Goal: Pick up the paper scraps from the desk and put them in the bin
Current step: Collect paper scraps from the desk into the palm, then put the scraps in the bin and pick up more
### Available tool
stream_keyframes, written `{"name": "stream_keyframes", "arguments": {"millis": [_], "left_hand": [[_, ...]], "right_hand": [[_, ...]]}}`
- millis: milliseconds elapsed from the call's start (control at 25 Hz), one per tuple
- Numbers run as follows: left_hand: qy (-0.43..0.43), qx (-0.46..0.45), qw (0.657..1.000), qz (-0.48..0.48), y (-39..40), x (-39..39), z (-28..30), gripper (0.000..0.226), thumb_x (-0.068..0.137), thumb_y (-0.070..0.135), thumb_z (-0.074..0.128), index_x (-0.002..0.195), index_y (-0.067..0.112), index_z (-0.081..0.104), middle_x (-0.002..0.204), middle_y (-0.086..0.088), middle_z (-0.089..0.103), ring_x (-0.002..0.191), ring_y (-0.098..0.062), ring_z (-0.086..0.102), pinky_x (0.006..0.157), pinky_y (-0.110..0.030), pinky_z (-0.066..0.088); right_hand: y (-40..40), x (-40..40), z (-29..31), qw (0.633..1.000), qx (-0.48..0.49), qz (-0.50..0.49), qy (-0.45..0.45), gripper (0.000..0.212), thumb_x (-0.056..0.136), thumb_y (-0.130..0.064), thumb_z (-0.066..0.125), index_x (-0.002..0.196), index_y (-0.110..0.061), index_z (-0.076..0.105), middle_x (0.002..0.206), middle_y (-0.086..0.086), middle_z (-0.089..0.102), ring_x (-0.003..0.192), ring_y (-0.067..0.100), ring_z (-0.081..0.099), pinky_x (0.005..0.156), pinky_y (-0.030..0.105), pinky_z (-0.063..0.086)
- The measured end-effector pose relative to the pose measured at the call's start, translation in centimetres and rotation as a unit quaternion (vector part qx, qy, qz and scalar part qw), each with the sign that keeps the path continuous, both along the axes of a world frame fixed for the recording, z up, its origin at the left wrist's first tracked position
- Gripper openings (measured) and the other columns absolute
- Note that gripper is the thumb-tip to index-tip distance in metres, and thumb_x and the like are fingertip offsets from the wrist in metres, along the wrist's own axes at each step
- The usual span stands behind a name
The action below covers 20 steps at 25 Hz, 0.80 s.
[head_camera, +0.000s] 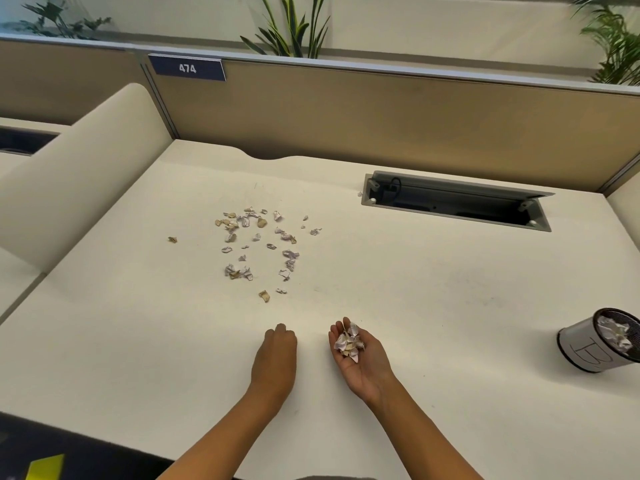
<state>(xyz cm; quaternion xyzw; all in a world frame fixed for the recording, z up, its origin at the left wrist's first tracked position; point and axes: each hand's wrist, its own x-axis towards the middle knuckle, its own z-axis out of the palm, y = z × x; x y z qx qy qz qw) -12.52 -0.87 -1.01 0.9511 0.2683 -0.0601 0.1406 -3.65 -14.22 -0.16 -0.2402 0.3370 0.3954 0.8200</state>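
Several small crumpled paper scraps [258, 242], white, lilac and tan, lie scattered on the cream desk [398, 289] at its centre-left. My right hand [358, 358] lies palm up near the front edge, cupping a small heap of scraps [349, 342]. To its left, my left hand [276, 355] hovers palm down with its fingers curled under; anything inside them is hidden. A small grey mesh bin [585, 344] stands tilted at the desk's right edge, with crumpled paper showing in its mouth.
An open cable tray hatch [457, 202] is sunk into the desk at the back right. A tan partition [381, 112] with a "474" label closes off the back. A cream divider [86, 168] rises on the left. Plants stand behind the partition.
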Motion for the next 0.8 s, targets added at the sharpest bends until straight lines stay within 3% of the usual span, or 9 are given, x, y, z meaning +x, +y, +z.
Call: {"name": "stream_keyframes", "arguments": {"millis": [120, 240, 400, 480, 560, 600, 680, 800], "left_hand": [[-0.004, -0.018, 1.0, -0.01, 0.2, 0.7, 0.2, 0.025, 0.084, -0.006, 0.04, 0.071, 0.016, 0.04, 0.09, -0.006, 0.052, 0.085, -0.023, 0.053, 0.064, -0.03, 0.037], [-0.038, -0.115, 0.992, 0.028, -0.2, 2.6, 1.6, 0.016, 0.083, 0.007, 0.056, 0.079, 0.014, 0.07, 0.089, -0.002, 0.071, 0.083, -0.017, 0.065, 0.069, -0.025, 0.049], [-0.114, -0.227, 0.967, 0.012, -2.9, 5.3, 4.8, 0.011, 0.076, 0.02, 0.068, 0.079, 0.023, 0.078, 0.076, 0.013, 0.074, 0.064, 0.003, 0.064, 0.057, -0.011, 0.045], [-0.128, -0.262, 0.956, -0.009, -5.2, 6.3, 5.5, 0.012, 0.078, 0.024, 0.069, 0.086, 0.025, 0.078, 0.081, 0.013, 0.074, 0.068, 0.004, 0.066, 0.058, -0.005, 0.045], [-0.124, -0.278, 0.952, -0.023, -7.3, 6.8, 5.6, 0.021, 0.082, 0.025, 0.067, 0.101, 0.025, 0.076, 0.094, 0.01, 0.075, 0.08, 0.001, 0.068, 0.066, -0.004, 0.045], [-0.124, -0.281, 0.951, -0.024, -8.0, 7.1, 5.6, 0.024, 0.084, 0.027, 0.065, 0.106, 0.026, 0.074, 0.098, 0.01, 0.074, 0.084, -0.001, 0.068, 0.07, -0.006, 0.046], [-0.149, -0.285, 0.947, -0.015, -8.5, 7.5, 5.5, 0.024, 0.087, 0.032, 0.061, 0.109, 0.029, 0.072, 0.101, 0.014, 0.072, 0.084, 0.001, 0.067, 0.07, -0.008, 0.046], [-0.203, -0.287, 0.936, -0.002, -7.7, 8.5, 4.4, 0.022, 0.093, 0.03, 0.055, 0.111, 0.029, 0.067, 0.112, 0.018, 0.066, 0.091, 0.001, 0.063, 0.075, -0.014, 0.045]], "right_hand": [[-0.3, 0.1, 0.2, 1.0, 0.0, 0.001, 0.0, 0.019, 0.099, -0.007, 0.05, 0.095, 0.004, 0.066, 0.094, 0.017, 0.066, 0.093, 0.028, 0.064, 0.067, 0.039, 0.061], [-0.7, 0.2, 0.1, 1.0, 0.004, -0.013, 0.003, 0.019, 0.099, -0.006, 0.049, 0.094, 0.003, 0.065, 0.094, 0.016, 0.065, 0.092, 0.028, 0.063, 0.07, 0.04, 0.06], [-1.7, 0.6, 0.1, 1.0, 0.007, -0.012, -0.005, 0.021, 0.097, -0.004, 0.052, 0.085, 0.002, 0.068, 0.086, 0.015, 0.069, 0.078, 0.024, 0.069, 0.065, 0.031, 0.061], [-2.3, 0.8, -0.1, 1.0, -0.006, -0.002, -0.024, 0.03, 0.095, -0.003, 0.05, 0.072, 0.002, 0.069, 0.07, 0.012, 0.067, 0.058, 0.018, 0.066, 0.054, 0.026, 0.058], [-3.0, 1.1, -0.2, 0.999, -0.031, 0.002, -0.034, 0.032, 0.093, -0.001, 0.046, 0.065, -0.004, 0.061, 0.06, 0.004, 0.048, 0.051, 0.011, 0.048, 0.053, 0.022, 0.047], [-3.5, 1.3, -0.3, 0.999, -0.037, 0.001, -0.039, 0.029, 0.092, 0.0, 0.045, 0.066, -0.006, 0.057, 0.062, 0.003, 0.044, 0.054, 0.011, 0.043, 0.056, 0.02, 0.042], [-4.4, 1.8, -0.1, 0.999, -0.013, -0.014, -0.036, 0.023, 0.095, -0.005, 0.047, 0.076, -0.004, 0.059, 0.07, 0.007, 0.056, 0.06, 0.014, 0.056, 0.06, 0.023, 0.05], [-6.0, 2.7, 0.4, 0.996, 0.024, -0.084, -0.006, 0.016, 0.098, -0.008, 0.051, 0.093, -0.001, 0.064, 0.09, 0.013, 0.065, 0.087, 0.023, 0.065, 0.084, 0.031, 0.054]]}}
